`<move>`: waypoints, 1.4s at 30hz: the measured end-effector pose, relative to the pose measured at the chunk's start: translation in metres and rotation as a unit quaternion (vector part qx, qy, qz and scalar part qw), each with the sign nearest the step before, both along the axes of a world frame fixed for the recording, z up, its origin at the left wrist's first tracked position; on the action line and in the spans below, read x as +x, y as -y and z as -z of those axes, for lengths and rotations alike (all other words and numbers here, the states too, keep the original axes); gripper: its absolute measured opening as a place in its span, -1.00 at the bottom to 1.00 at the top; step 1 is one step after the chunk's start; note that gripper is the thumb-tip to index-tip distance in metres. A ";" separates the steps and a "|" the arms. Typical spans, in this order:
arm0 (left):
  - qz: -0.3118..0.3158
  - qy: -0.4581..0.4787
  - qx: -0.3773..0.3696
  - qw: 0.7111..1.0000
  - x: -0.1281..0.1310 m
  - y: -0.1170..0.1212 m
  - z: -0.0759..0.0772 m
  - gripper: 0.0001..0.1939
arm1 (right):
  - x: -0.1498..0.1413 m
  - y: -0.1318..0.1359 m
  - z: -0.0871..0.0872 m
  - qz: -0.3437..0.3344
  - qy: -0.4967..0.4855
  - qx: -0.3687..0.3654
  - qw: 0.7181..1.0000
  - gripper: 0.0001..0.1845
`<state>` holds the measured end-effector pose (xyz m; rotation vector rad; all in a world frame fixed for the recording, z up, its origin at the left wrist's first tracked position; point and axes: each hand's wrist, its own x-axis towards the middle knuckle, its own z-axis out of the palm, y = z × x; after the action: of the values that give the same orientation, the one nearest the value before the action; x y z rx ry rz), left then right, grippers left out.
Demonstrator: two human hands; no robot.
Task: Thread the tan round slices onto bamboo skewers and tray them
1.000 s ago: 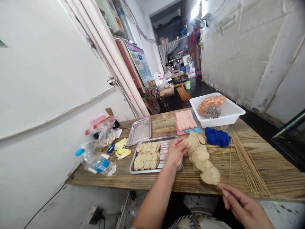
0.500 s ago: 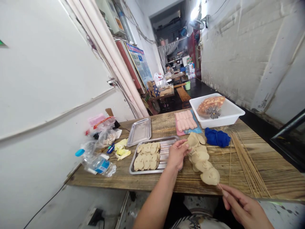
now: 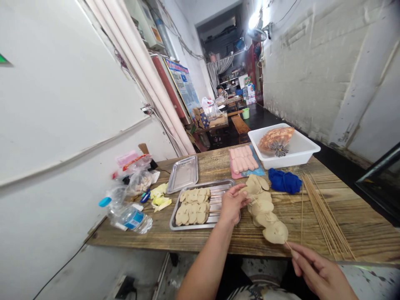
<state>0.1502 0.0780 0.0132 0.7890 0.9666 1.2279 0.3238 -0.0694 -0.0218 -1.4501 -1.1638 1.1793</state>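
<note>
My right hand [image 3: 315, 271] pinches the near end of a thin bamboo skewer [image 3: 289, 246]. Several tan round slices [image 3: 265, 207] are threaded along this skewer, and the nearest slice [image 3: 275, 232] sits close to my fingers. My left hand [image 3: 231, 203] reaches over the right end of a steel tray [image 3: 218, 185], its fingertips closed on the far slices [image 3: 253, 185] of the row. Finished skewers of tan slices [image 3: 193, 205] lie in the tray's left half.
A bundle of bare skewers [image 3: 325, 212] lies on the wooden table [image 3: 359, 221] at right, a blue cloth [image 3: 285, 180] beside it. Behind are pink sausages [image 3: 243, 158], a white tub [image 3: 304, 148], an empty steel tray [image 3: 183, 171]. A water bottle [image 3: 126, 214] lies at left.
Both hands keep their hold. My left hand has slid a little nearer along the row of slices, and the view has tilted slightly.
</note>
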 end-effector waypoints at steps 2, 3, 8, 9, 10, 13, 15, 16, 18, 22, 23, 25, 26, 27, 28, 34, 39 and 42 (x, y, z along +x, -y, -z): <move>0.000 -0.006 -0.006 1.000 -0.001 0.000 0.001 -0.52 | 0.000 0.000 0.002 -0.001 0.002 0.002 1.000 -0.57; 0.002 -0.007 -0.009 1.000 -0.001 0.000 0.002 -0.51 | 0.001 0.000 0.003 -0.002 0.004 0.003 1.000 -0.57; 0.013 -0.004 -0.013 1.000 -0.001 0.002 0.005 -0.46 | 0.001 -0.003 0.012 -0.006 0.027 0.034 0.999 -0.60; 0.015 -0.002 -0.011 1.000 -0.001 0.003 0.005 -0.46 | 0.001 -0.003 0.014 -0.006 0.033 0.041 0.999 -0.61; 0.018 0.001 -0.011 1.000 0.000 0.003 0.005 -0.46 | 0.001 -0.004 0.015 -0.006 0.038 0.046 0.998 -0.61; 0.012 0.010 -0.010 1.000 0.002 0.005 0.005 -0.46 | 0.000 -0.004 0.017 -0.006 0.045 0.053 0.998 -0.61; 0.001 0.015 -0.010 1.000 0.003 0.005 0.005 -0.45 | 0.000 -0.004 0.016 -0.007 0.044 0.051 0.998 -0.59; -0.004 0.015 -0.009 1.000 0.004 0.005 0.005 -0.44 | 0.000 -0.004 0.015 -0.007 0.045 0.050 0.998 -0.59; -0.010 0.009 -0.004 1.000 0.005 0.004 0.006 -0.43 | 0.000 -0.004 0.014 -0.009 0.053 0.053 0.997 -0.58; -0.036 -0.010 0.014 0.999 0.008 0.002 0.006 -0.43 | 0.002 -0.003 0.013 -0.010 0.069 0.068 0.995 -0.58; -0.041 -0.011 0.017 0.999 0.009 0.002 0.006 -0.43 | 0.003 -0.002 0.014 -0.012 0.072 0.069 0.995 -0.58; -0.048 -0.012 0.022 0.999 0.009 0.001 0.005 -0.43 | 0.004 -0.001 0.016 -0.017 0.078 0.067 0.995 -0.57; -0.049 -0.011 0.023 0.998 0.009 0.001 0.005 -0.42 | 0.005 0.000 0.018 -0.020 0.079 0.067 0.994 -0.57; -0.047 -0.009 0.021 0.999 0.008 0.001 0.004 -0.42 | 0.006 0.000 0.019 -0.023 0.080 0.067 0.994 -0.57; -0.044 -0.007 0.016 0.999 0.008 0.001 0.003 -0.43 | 0.007 0.000 0.020 -0.025 0.081 0.068 0.994 -0.56; 0.000 0.000 -0.036 0.999 0.002 0.001 -0.003 -0.51 | 0.015 -0.002 0.030 -0.048 0.066 0.052 0.995 -0.54; 0.020 0.024 -0.074 0.997 0.000 0.001 -0.008 -0.65 | 0.018 -0.002 0.036 -0.046 0.023 0.029 0.998 -0.52; 0.036 0.047 -0.091 0.994 -0.001 0.000 -0.010 -0.73 | 0.019 -0.002 0.039 -0.049 -0.009 0.005 0.999 -0.49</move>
<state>0.1496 0.0778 0.0234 0.6122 0.9507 1.0885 0.3430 -0.0675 -0.0603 -1.3857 -1.2396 1.2488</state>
